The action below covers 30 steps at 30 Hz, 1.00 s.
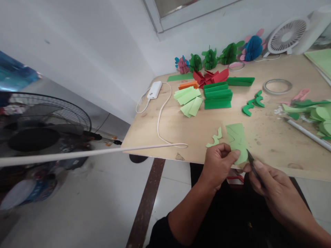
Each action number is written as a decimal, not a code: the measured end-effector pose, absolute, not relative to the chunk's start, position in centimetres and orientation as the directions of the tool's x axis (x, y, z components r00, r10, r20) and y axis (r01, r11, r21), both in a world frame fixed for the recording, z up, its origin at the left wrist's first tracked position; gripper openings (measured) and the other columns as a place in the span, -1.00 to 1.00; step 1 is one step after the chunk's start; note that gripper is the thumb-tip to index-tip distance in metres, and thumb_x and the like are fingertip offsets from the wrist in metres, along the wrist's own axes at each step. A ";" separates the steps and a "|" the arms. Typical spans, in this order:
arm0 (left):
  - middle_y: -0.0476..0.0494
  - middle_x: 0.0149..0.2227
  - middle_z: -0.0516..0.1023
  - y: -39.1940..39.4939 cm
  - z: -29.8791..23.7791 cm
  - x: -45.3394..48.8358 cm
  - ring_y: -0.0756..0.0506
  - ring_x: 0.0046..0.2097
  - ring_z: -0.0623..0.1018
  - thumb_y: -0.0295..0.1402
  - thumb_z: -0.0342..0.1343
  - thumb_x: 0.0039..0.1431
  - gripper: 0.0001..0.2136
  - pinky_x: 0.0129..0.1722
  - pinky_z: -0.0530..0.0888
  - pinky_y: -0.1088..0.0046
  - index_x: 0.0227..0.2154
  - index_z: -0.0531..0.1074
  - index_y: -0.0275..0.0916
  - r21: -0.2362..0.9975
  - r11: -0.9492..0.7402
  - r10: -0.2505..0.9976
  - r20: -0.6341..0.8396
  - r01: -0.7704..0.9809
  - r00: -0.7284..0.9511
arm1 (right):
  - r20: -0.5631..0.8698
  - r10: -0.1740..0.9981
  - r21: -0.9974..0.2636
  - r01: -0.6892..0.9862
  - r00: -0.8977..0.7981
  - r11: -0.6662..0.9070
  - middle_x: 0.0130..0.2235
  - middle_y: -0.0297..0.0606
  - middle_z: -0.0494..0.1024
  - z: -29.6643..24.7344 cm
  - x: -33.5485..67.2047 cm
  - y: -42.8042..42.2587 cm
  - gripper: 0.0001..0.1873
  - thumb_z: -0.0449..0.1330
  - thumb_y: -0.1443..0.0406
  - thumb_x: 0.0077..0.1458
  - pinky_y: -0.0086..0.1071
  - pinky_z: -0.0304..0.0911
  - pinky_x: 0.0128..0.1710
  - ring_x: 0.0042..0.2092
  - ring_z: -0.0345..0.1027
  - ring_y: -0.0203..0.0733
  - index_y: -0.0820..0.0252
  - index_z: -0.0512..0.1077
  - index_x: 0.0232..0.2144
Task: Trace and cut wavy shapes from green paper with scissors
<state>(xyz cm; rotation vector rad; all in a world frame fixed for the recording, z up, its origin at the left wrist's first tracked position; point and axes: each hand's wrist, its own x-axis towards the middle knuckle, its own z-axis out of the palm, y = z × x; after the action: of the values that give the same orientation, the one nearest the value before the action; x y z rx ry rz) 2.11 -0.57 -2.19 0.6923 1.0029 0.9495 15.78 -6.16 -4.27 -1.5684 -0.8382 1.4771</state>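
My left hand (218, 164) pinches the near end of a light green paper piece (237, 140) at the table's front edge. My right hand (269, 181) is closed round scissors (252, 162) whose dark blades meet the paper's rounded lower edge; a red handle shows below the hands. A small light green offcut (215, 138) lies on the table just left of the paper.
On the wooden table (176, 127) lie stacks of folded light green (188, 100), dark green (217, 95), red and orange paper, tape rings (277, 86), dark green cutouts (252, 105), a white power bank (154, 90) with cable, finished paper balls at the wall. A floor fan (38, 131) stands left.
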 end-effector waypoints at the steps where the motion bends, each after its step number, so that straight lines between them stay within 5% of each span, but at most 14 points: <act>1: 0.00 -0.55 0.39 -0.5 -2.2 2.1 0.03 -0.45 0.36 -0.23 0.28 -0.10 -0.75 -0.36 0.29 0.47 -0.57 0.36 -0.29 0.840 0.437 0.897 -0.380 -0.322 0.227 | -0.452 0.888 -0.892 -0.057 0.087 -0.449 -0.65 -0.45 0.12 -4.3 15.8 -6.1 -0.50 0.11 -0.15 0.09 -0.40 0.05 -0.56 -0.57 -0.01 -0.34 0.11 0.36 -0.57; 6: 0.00 -0.54 0.38 -0.5 -2.4 2.0 0.05 -0.47 0.33 -0.24 0.27 -0.10 -0.74 -0.38 0.29 0.47 -0.58 0.33 -0.27 0.841 0.442 0.893 -0.381 -0.312 0.240 | -0.462 0.882 -0.887 -0.038 0.095 -0.461 -0.65 -0.42 0.13 -4.5 15.9 -6.0 -0.41 0.12 -0.16 0.08 -0.41 0.06 -0.55 -0.56 0.00 -0.36 0.12 0.20 -0.72; 15: -0.05 -0.51 0.50 -0.7 -2.4 2.1 0.01 -0.43 0.45 -0.25 0.30 -0.09 -0.78 -0.31 0.38 0.46 -0.48 0.48 -0.32 0.824 0.439 0.897 -0.382 -0.358 0.222 | -0.443 0.890 -0.895 -0.005 0.107 -0.445 -0.65 -0.44 0.13 -4.4 15.8 -6.2 -0.49 0.11 -0.16 0.08 -0.39 0.02 -0.58 -0.57 -0.02 -0.33 0.11 0.42 -0.54; 22: -0.04 -0.53 0.49 -0.7 -2.4 2.1 0.01 -0.45 0.43 -0.21 0.33 -0.12 -0.75 -0.35 0.37 0.45 -0.52 0.47 -0.31 0.819 0.454 0.889 -0.392 -0.349 0.237 | -0.455 0.886 -0.890 -0.005 0.084 -0.456 -0.65 -0.41 0.12 -4.4 16.1 -6.3 -0.42 0.10 -0.14 0.10 -0.36 0.09 -0.54 -0.56 0.02 -0.31 0.09 0.21 -0.73; 30: -0.02 -0.55 0.45 -0.7 -2.4 2.1 0.02 -0.46 0.41 -0.20 0.33 -0.14 -0.73 -0.37 0.33 0.47 -0.54 0.45 -0.31 0.822 0.460 0.886 -0.400 -0.335 0.235 | -0.419 0.903 -0.903 0.059 0.101 -0.425 -0.67 -0.41 0.14 -4.4 16.1 -6.1 -0.42 0.09 -0.16 0.08 -0.36 0.03 -0.55 -0.57 0.01 -0.32 0.10 0.25 -0.71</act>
<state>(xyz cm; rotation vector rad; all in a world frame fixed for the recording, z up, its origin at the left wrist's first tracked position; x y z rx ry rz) 2.10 -0.69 -2.43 0.6704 0.9990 0.9294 16.15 -6.14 -4.39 -1.6257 -0.9636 1.4151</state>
